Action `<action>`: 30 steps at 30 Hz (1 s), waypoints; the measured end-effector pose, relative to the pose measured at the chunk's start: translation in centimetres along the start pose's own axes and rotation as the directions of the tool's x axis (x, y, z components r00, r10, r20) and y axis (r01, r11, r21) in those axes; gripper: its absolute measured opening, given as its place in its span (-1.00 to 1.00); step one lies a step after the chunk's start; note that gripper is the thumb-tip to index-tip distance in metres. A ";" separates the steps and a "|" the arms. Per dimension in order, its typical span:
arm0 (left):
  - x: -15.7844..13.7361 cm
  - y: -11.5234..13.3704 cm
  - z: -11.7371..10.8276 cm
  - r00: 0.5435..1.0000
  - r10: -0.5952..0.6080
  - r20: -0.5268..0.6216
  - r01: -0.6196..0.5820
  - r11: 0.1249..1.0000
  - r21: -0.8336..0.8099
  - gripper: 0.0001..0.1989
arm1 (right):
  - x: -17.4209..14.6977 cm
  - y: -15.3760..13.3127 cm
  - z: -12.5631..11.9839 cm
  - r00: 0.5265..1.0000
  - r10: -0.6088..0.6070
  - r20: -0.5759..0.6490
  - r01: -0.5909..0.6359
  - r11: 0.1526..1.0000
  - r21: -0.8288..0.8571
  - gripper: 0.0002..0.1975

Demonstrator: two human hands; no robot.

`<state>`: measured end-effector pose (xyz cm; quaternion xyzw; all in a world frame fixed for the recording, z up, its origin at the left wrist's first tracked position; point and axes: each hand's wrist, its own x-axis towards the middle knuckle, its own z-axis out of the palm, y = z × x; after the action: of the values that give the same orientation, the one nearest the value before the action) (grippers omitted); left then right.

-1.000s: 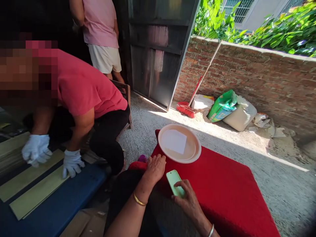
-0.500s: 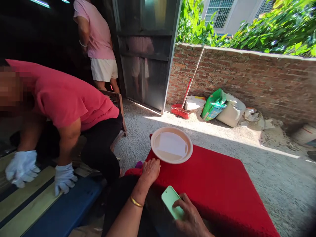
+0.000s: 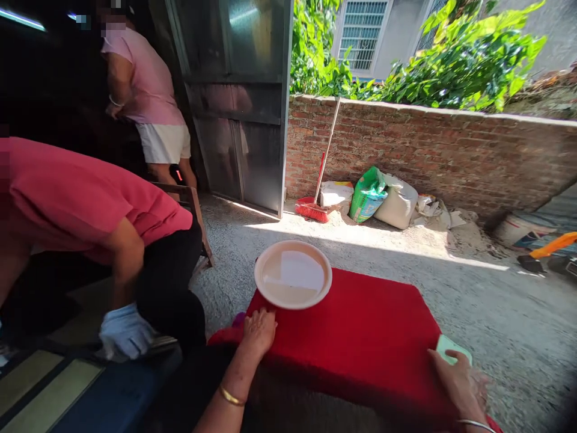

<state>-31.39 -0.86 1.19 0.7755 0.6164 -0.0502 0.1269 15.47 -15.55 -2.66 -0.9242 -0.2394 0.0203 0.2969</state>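
My left hand [image 3: 260,331] rests on the near left edge of a red cloth-covered table [image 3: 360,325], its fingers laid on the cloth and holding nothing. Just beyond the fingertips stands a round, pale pinkish basin [image 3: 293,275] with a bright reflection inside. My right hand [image 3: 460,379] is at the right edge of the red cloth, closed around a mint-green phone [image 3: 453,349]. The hand covers the phone's lower part.
At left, a person in a red shirt [image 3: 85,192] bends over wooden slats [image 3: 58,397], wearing a white glove [image 3: 126,331]. Another person in pink [image 3: 144,78] stands near a metal door [image 3: 238,120]. A broom [image 3: 318,201] and sacks [image 3: 396,201] lie along the brick wall [image 3: 433,144].
My right hand has carried the phone from the table's near side to its right edge. My left hand stays on the cloth. The view has turned right, and the red-shirted person's gloved hands have moved.
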 end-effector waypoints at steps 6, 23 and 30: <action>-0.2 -0.4 0.0 1.000 -0.014 0.001 0.014 0.999 -0.030 -0.66 | -5.5 -12.0 5.7 0.967 -0.063 0.246 0.090 0.991 -0.097 -0.48; -1.1 0.6 -1.1 0.997 0.067 -0.027 -0.070 0.990 -0.121 -0.68 | -20.5 -18.8 10.6 0.674 -0.600 0.430 0.549 0.797 0.252 -0.77; -2.4 5.2 -0.9 0.978 0.209 -0.002 -0.204 0.949 -0.241 -0.66 | -20.1 -16.2 11.6 0.720 -0.640 0.268 0.400 0.699 0.593 -0.73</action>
<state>-26.98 -3.94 3.30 0.8140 0.5319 0.0289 0.2316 -11.32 -6.99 -5.25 -0.6732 -0.5473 0.2093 0.4511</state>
